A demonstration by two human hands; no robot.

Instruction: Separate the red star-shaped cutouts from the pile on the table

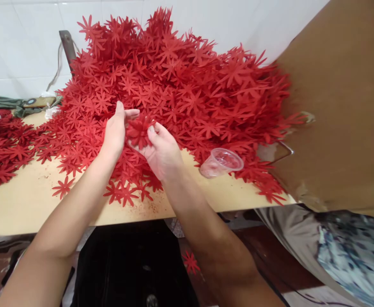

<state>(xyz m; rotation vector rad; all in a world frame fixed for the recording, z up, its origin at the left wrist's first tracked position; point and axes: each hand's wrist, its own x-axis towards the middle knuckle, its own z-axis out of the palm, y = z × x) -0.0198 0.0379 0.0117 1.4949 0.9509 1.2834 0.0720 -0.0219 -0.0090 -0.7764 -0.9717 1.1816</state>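
We pinch a small stack of red flowers (139, 131) between left hand (114, 133) and right hand (162, 151), fingers closed on it, lifted above the desk (30, 204) so the petals line up.

Pale wooden desk (30, 204) under a heap of red flower cutouts (180, 81), 1 tipped clear plastic cup (220, 163) beside it.

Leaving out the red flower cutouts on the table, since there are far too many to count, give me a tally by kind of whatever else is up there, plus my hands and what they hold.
Hands: 2, left hand and right hand, holding a bunch of flower cutouts between them
Clear plastic cup, on its side: 1
Cardboard sheet: 1
Total: 4
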